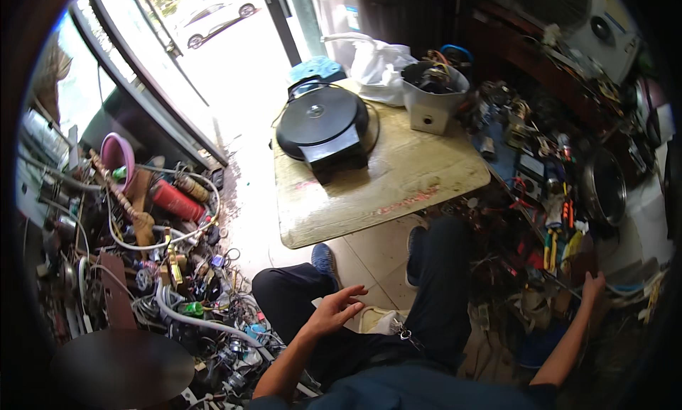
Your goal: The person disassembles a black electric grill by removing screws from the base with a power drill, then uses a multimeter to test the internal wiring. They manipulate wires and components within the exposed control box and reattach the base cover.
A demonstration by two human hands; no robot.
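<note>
My left hand (337, 312) hovers over my lap with its fingers stretched out, holding nothing. Off to the right, my right hand (594, 291) is curled among the tools. A thin dark rod (561, 283) runs up to its fingers, but what they grip is too small and dim to name. In front of me a round black electric griddle (323, 115) with its lid down rests on a worn wooden table (320, 211), its hinge block toward me. Neither hand touches it.
A white plastic bag (376, 69) and a grey bucket of parts (430, 105) stand at the table's back right. Pliers (550, 250) and a round metal pan (604, 186) lie to the right. Cables, a red cylinder (177, 200) and a pink basin (117, 158) crowd the left, beside an open doorway.
</note>
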